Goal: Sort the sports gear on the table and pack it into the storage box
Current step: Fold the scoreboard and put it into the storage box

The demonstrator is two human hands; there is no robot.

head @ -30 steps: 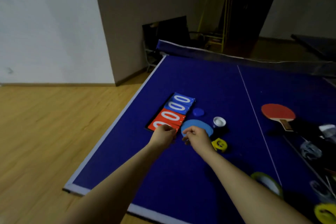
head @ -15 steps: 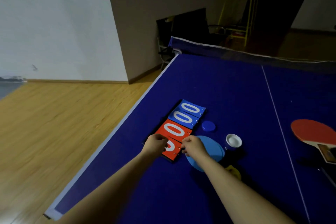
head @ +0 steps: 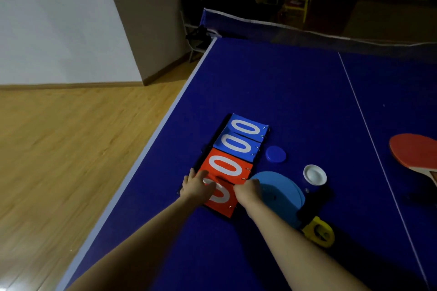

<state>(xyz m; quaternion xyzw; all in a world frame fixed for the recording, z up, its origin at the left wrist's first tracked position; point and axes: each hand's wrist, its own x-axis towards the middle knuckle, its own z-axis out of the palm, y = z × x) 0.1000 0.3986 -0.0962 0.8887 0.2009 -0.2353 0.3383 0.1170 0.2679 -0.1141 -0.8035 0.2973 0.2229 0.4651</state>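
scoreboard (head: 233, 156) left of disc (head: 281, 194), paddle (head: 415, 151) right
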